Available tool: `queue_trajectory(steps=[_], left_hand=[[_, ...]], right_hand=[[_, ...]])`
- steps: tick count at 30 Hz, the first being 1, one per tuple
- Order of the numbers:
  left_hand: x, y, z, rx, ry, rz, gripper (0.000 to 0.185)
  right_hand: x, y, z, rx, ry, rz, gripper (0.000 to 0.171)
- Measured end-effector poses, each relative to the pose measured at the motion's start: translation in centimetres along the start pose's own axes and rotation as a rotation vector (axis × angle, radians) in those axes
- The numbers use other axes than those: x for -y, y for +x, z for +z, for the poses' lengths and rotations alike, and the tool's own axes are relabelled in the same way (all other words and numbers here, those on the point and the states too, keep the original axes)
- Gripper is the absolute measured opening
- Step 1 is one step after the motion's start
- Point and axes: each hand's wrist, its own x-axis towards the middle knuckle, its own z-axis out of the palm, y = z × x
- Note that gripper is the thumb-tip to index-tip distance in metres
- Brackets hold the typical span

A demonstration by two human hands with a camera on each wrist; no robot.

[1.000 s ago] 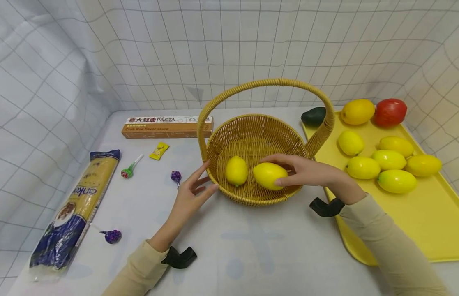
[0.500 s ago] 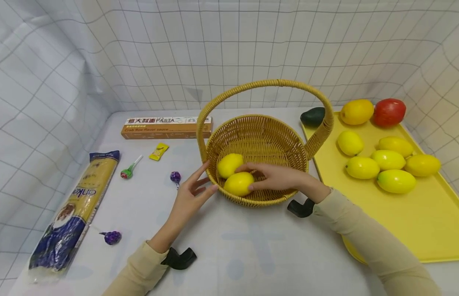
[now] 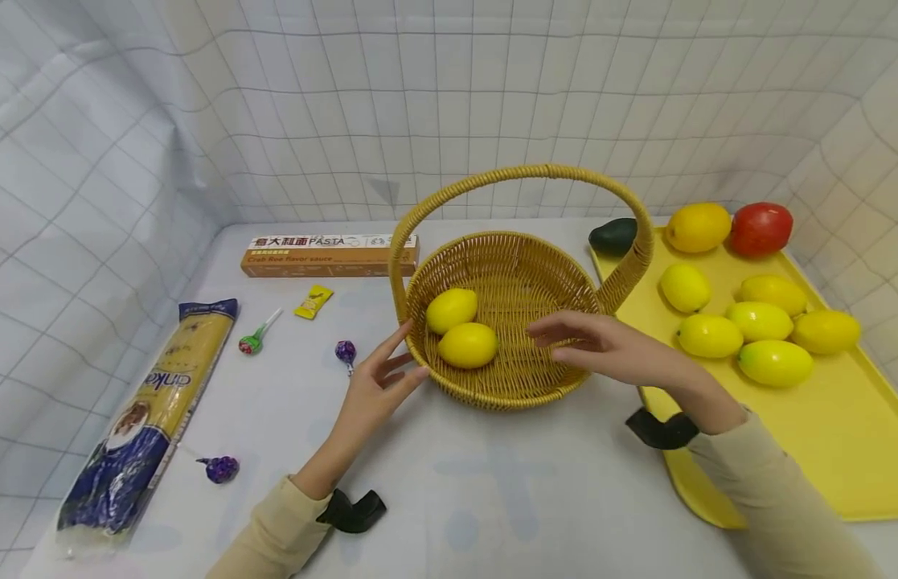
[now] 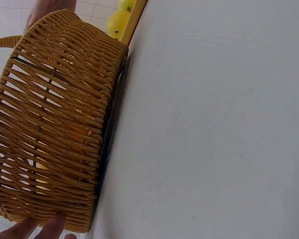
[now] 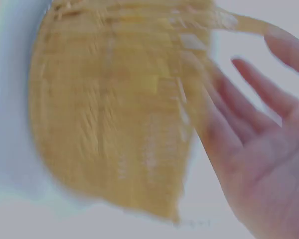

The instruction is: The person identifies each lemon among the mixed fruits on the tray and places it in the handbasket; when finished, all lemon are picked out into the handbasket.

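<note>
A round wicker basket [image 3: 521, 396] with a tall arched handle stands mid-table. Inside it, against its left wall, lie two lemons: one lemon [image 3: 452, 311] behind, the other lemon [image 3: 468, 346] in front. My left hand [image 3: 372, 394] rests on the basket's left rim, fingers and thumb spread. In the left wrist view, fingertips [image 4: 52, 226] touch the outside of the weave. Over the basket's right side hovers my right hand [image 3: 611, 347], holding nothing, its fingers loosely extended. The right wrist view is blurred but shows the open palm beside the basket wall.
On the right, a yellow tray [image 3: 803, 450] bears several lemons [image 3: 774, 363], an orange-yellow fruit [image 3: 698, 227] and a red fruit [image 3: 761, 229]. A dark green fruit [image 3: 613, 236] lies behind. Leftward are a pasta box [image 3: 329, 256], a pasta bag [image 3: 148, 418], lollipops [image 3: 220, 469] and a yellow candy [image 3: 313, 301].
My right hand carried a lemon leftward inside the basket, let go of it beside the other lemon, then drew back right. The other lemon shifted up and left. My left hand stayed put.
</note>
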Motion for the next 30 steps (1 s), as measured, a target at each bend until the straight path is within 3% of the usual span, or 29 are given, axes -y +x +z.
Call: queue_trajectory(steps=[4,7,9,11,14,17,21,25,30], left_hand=[[-0.1,0.0,0.1,0.002,0.018,-0.003,0.063],[-0.1,-0.1,0.1,-0.002,0.018,0.007,0.063],[-0.1,0.0,0.1,-0.002,0.013,0.011,0.063],[-0.1,0.0,0.1,0.001,0.006,0.005,0.063],[-0.1,0.0,0.1,0.005,0.008,-0.001,0.063],[-0.1,0.0,0.1,0.004,0.008,0.004,0.063],[-0.1,0.0,0.2,0.0,0.001,0.007,0.062],[0.0,-0.1,0.1,-0.001,-0.002,0.011,0.062],[-0.1,0.0,0.1,0.005,0.007,0.007,0.062]], right_hand=[[-0.9,-6.2,-2.6,0.082,0.029,-0.056,0.042],[-2.6,-10.0,-4.9,0.054,0.087,-0.142,0.047],[-3.9,-12.0,-6.3,-0.051,0.145,-0.158,0.046],[-5.2,-13.4,-7.4,-0.221,0.162,-0.128,0.043],[-7.0,-14.7,-8.6,-0.452,0.146,0.003,0.04],[-7.9,-14.8,-8.8,-0.544,0.033,0.154,0.038],[-7.6,-14.0,-8.4,-0.483,-0.191,0.285,0.039],[-7.2,-13.1,-7.7,-0.402,-0.349,0.334,0.044],[-7.6,-12.4,-6.5,-0.321,-0.303,0.372,0.052]])
